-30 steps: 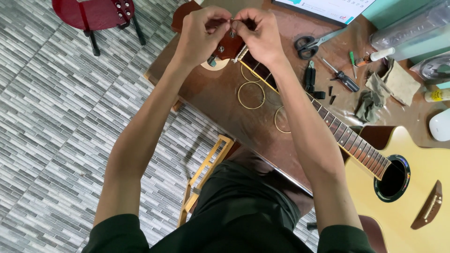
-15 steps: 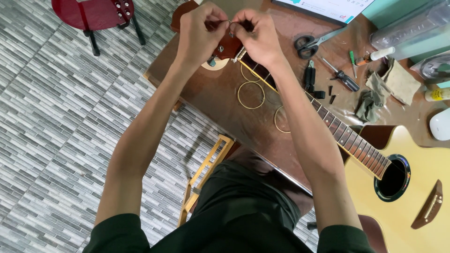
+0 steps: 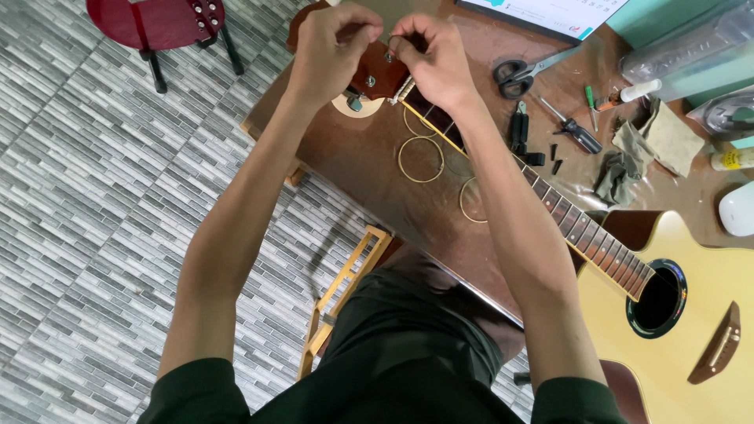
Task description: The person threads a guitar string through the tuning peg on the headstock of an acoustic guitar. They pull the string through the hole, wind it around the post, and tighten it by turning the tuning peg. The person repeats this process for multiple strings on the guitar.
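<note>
Head view: left hand (image 3: 334, 51) and right hand (image 3: 436, 59), fingers curled tight, pinch thin guitar string at headstock (image 3: 381, 77), picture's 12 o'clock. Acoustic guitar (image 3: 683, 314) lies flat on brown table (image 3: 369, 169); neck's long axis runs 11 to 4 o'clock, headstock pointing 11.

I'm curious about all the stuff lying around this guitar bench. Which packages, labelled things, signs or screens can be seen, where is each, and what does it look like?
Printed sheet: top edge of the table, white paper with blue patches on a dark backing.
Clear package: top right corner, long see-through plastic on a teal surface.
Small bottle: right edge, lying on its side, white with a yellow label.
No screens or signs show.
</note>
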